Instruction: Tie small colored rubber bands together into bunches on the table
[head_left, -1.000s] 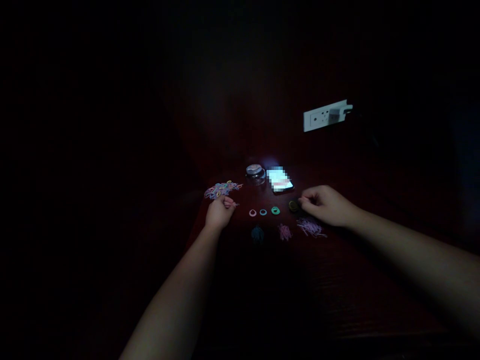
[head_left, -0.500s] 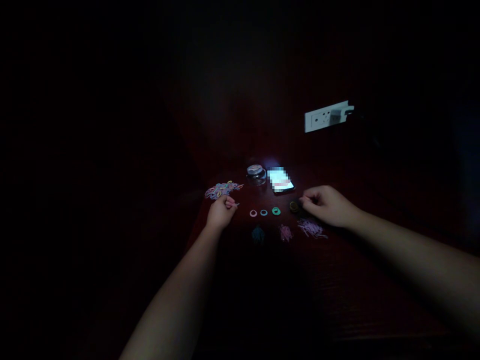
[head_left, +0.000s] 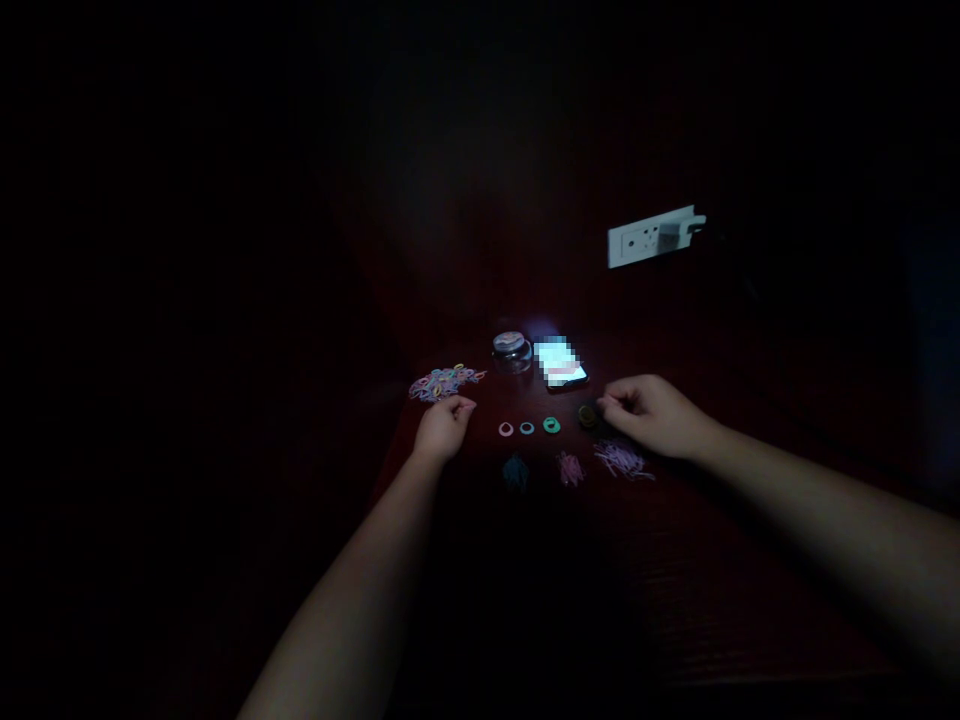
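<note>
My left hand (head_left: 442, 428) is closed in a pinch, just in front of a mixed pile of small coloured elastic bands (head_left: 448, 380); whatever lies between its fingertips is too small to make out. On the right, my right hand (head_left: 651, 415) is curled with thumb and forefinger together, beside a dark olive ring (head_left: 587, 417). Between the hands sit a pink ring (head_left: 506, 430), a light blue ring (head_left: 527, 429) and a green ring (head_left: 552, 426). Nearer to me lie a dark teal bunch of bands (head_left: 516, 472), a pink bunch (head_left: 571, 468) and a lilac bunch (head_left: 625, 461).
A clear round jar with a lid (head_left: 511, 352) stands behind the rings, next to a phone with a lit screen (head_left: 560, 361). A white socket panel (head_left: 651, 238) with a plug is on the wall. The dark reddish table (head_left: 720, 560) is dimly lit.
The fingers of my left hand have turned slightly, and the small pale bit that showed at its fingertips is no longer visible. My right hand has hardly moved.
</note>
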